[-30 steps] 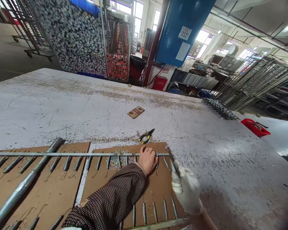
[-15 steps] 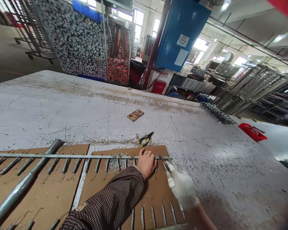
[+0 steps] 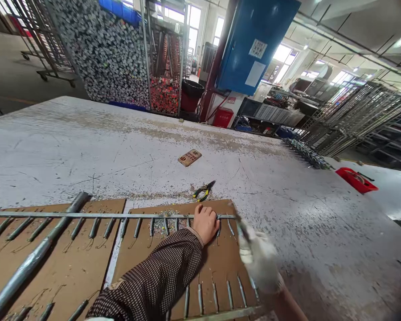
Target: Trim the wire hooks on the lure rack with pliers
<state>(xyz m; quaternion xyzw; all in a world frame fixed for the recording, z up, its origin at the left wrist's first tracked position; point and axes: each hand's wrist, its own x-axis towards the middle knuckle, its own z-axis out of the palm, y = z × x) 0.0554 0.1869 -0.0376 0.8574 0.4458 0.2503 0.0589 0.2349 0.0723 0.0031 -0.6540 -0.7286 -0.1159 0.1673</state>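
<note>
A long, thin metal bar runs across the near part of the table, with several short grey rods hanging from it, some with wire hooks at their ends. My bare left hand grips the bar near its right end, fingers curled over it. Just past that end is my right hand in a white glove, closed around a slim tool smeared by motion; its kind is unclear. Yellow-and-black pliers lie open behind the bar. Below my left hand, a second bar carries a row of similar rods.
Brown cardboard sheets lie under the bars, with coloured chips scattered on them. A thick grey pole passes beneath the bar at left. Farther off are a phone-shaped case, a red tray and a bundle of rods.
My right hand has moved slightly right with the tool, away from the bar's end. My left hand keeps its hold on the bar. The view has shifted slightly.
</note>
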